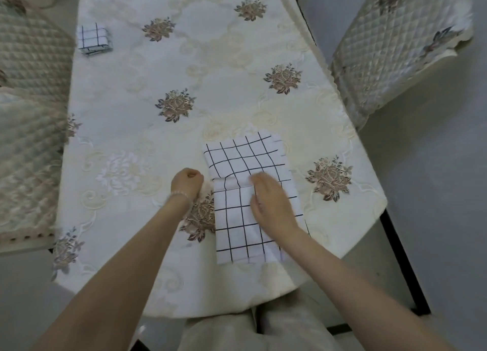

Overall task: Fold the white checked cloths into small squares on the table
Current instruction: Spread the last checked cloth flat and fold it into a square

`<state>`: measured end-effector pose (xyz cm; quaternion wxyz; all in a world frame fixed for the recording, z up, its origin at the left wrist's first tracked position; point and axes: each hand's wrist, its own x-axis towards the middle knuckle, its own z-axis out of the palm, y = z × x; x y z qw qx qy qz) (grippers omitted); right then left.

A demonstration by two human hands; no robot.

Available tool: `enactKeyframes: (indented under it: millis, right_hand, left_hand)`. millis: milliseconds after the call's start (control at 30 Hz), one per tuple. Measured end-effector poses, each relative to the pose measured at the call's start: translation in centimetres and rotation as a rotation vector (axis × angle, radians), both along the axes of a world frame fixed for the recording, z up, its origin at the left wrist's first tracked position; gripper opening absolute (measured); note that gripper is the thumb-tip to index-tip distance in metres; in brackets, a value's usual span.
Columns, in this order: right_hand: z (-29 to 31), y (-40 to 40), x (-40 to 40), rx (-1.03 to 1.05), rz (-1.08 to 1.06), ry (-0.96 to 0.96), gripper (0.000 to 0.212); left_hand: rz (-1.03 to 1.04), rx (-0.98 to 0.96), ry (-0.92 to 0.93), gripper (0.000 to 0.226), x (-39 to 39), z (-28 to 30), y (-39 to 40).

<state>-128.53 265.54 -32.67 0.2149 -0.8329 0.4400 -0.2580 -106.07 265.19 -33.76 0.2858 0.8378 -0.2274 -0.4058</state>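
While the right hand (271, 203) presses flat on the long folded checked cloth (253, 192) at the desk's (237, 61) near edge and the left hand (187, 180) rests clenched and empty beside it, the next fold looks lengthwise, needing an end lifted; a finished square (93, 38) sits far left.

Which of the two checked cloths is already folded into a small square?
The small checked cloth at the table's far left corner. The long checked cloth under the right hand remains a strip.
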Motion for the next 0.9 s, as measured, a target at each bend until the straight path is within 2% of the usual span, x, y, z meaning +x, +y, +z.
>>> enactKeyframes:
  millis: [100,167,367,500,600,667,733,900]
  right_hand:
    - [-2.2,3.0,3.7,-0.097,0.476,0.079,0.039]
    - [-3.7,3.8,5.4,-0.126,0.627,0.15,0.041]
    - [-6.1,3.0,7.5,-0.144,0.689,0.393,0.05]
    - [-6.7,3.1,7.3,-0.142,0.7,0.421,0.053]
    - [-6.9,3.2,6.9,-0.106,0.687,0.44,0.056]
    - [-7.1,3.5,7.0,-0.073,0.671,0.448,0.057]
    - [-7.3,3.8,7.0,-0.048,0.664,0.45,0.058]
    - [-7.6,4.0,6.9,-0.034,0.664,0.444,0.059]
  left_hand:
    - [-0.002,-0.025,0.072,0.011,1.6,0.0,-2.8]
    - [-0.061,-0.036,0.101,0.013,2.3,0.2,-4.6]
    - [-0.049,0.005,0.29,0.024,2.9,0.6,-7.9]
    - [-0.062,0.015,0.336,0.024,2.7,1.3,-9.1]
    - [-0.239,-0.022,0.298,0.03,3.4,1.0,-9.1]
    - [-0.386,-0.026,0.298,0.018,4.2,0.6,-8.8]
    - [-0.555,-0.012,0.192,0.015,5.2,0.2,-9.2]
    - [-0.915,0.004,-0.361,0.017,6.3,-0.1,-12.9]
